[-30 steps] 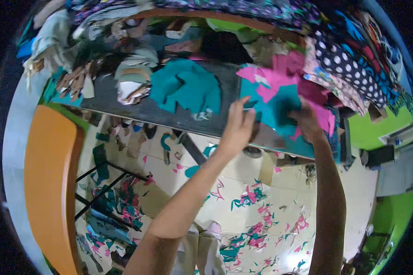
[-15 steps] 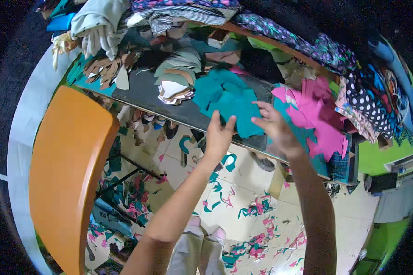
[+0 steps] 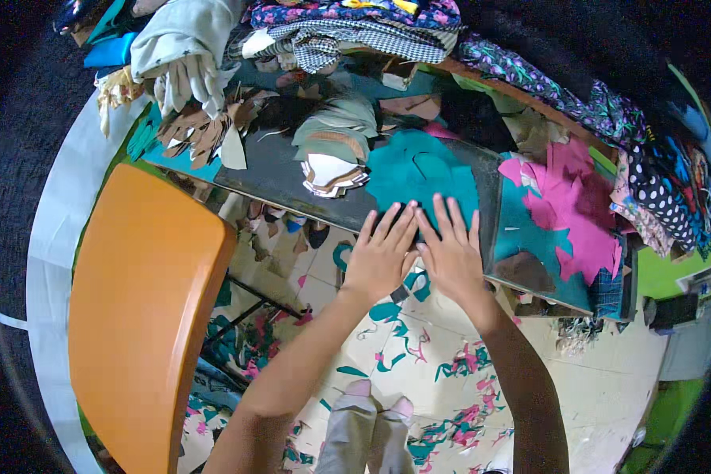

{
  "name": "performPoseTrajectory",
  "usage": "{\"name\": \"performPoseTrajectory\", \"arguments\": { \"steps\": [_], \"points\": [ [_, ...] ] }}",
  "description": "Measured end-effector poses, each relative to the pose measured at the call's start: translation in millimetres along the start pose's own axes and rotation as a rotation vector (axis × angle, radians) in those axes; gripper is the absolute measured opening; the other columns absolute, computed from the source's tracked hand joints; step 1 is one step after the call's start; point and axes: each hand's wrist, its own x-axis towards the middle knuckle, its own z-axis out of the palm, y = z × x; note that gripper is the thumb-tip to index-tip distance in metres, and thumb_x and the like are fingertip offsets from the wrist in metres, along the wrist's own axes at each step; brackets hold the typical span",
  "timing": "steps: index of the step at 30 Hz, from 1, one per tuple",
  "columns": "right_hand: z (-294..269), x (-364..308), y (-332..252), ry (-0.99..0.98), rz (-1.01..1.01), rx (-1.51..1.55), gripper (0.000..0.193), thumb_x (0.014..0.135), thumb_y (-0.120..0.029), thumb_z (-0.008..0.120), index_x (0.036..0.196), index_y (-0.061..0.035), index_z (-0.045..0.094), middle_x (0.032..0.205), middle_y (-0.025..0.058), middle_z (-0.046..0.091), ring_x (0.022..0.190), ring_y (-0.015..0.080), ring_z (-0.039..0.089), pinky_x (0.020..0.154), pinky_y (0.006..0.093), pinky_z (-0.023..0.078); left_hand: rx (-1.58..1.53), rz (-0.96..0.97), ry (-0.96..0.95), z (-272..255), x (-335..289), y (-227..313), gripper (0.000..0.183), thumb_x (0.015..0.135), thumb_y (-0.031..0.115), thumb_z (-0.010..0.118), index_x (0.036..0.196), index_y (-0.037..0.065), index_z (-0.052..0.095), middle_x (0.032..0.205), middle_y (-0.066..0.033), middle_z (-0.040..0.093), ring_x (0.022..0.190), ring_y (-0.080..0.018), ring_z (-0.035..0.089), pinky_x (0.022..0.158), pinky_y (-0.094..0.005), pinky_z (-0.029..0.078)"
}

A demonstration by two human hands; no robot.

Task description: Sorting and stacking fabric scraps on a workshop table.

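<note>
Teal sheet pieces (image 3: 426, 170), of cloth or a similar thin material, lie in an overlapping pile on the dark work surface (image 3: 268, 186). My left hand (image 3: 381, 251) rests its fingertips on the pile's near edge, fingers stretched out. Beside it, my right hand (image 3: 452, 251) lies flat with spread fingers on the same teal pieces. The two hands nearly meet at the thumbs, and neither grips anything. Left of the pile is a fanned stack of curved cut pieces, white (image 3: 329, 172) in front and grey-green (image 3: 336, 122) behind.
Pink sheets (image 3: 565, 201) lie to the right, brown cut pieces (image 3: 197, 130) to the far left. Folded patterned cloth (image 3: 355, 39) lines the back. An orange curved panel (image 3: 146, 308) stands at left. Teal and pink scraps (image 3: 458, 426) litter the tiled floor.
Both hands have come down flat and closer together on the near edge of the teal pieces, which look smoother. The whole view has shifted slightly.
</note>
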Motion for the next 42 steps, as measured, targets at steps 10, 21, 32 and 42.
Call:
{"name": "performPoseTrajectory", "arguments": {
  "steps": [10, 21, 32, 42],
  "points": [
    [18, 21, 15, -0.145, 0.070, 0.144, 0.045, 0.087, -0.031, 0.029, 0.131, -0.0213, 0.029, 0.139, 0.0057, 0.018, 0.128, 0.0256, 0.014, 0.103, 0.0469, 0.012, 0.004, -0.047, -0.161, 5, 31, -18, 0.055, 0.082, 0.037, 0.035, 0.130, 0.011, 0.030, 0.135, -0.0041, 0.029, 0.123, -0.0214, 0.029, 0.101, -0.0425, 0.020],
    [-22, -51, -12, 0.172, 0.148, 0.115, 0.048, 0.082, -0.025, 0.044, 0.128, -0.0183, 0.034, 0.136, 0.0089, 0.025, 0.124, 0.0307, 0.024, 0.100, 0.0517, 0.016, 0.209, -0.041, -0.001, -17, -9, 57, 0.056, 0.077, 0.025, 0.045, 0.127, 0.002, 0.032, 0.134, -0.0129, 0.028, 0.124, -0.0261, 0.026, 0.102, -0.0450, 0.016],
    [-166, -259, -56, -0.227, 0.340, 0.326, 0.045, 0.075, -0.017, 0.047, 0.119, -0.0078, 0.043, 0.119, 0.0147, 0.045, 0.105, 0.0310, 0.047, 0.086, 0.0420, 0.040, -0.033, 0.129, -0.253, -145, -122, 219, 0.038, 0.075, 0.023, 0.049, 0.109, 0.007, 0.052, 0.124, -0.0138, 0.041, 0.115, -0.0265, 0.039, 0.095, -0.0438, 0.028],
    [-287, -272, -68, -0.135, 0.368, 0.418, 0.029, 0.075, -0.017, 0.046, 0.100, -0.0062, 0.053, 0.091, 0.0142, 0.057, 0.079, 0.0309, 0.057, 0.070, 0.0406, 0.046, -0.158, 0.012, -0.134, -246, -119, 272, 0.034, 0.076, 0.025, 0.048, 0.105, 0.008, 0.054, 0.114, -0.0132, 0.050, 0.106, -0.0271, 0.048, 0.092, -0.0423, 0.032]
  ]
}}
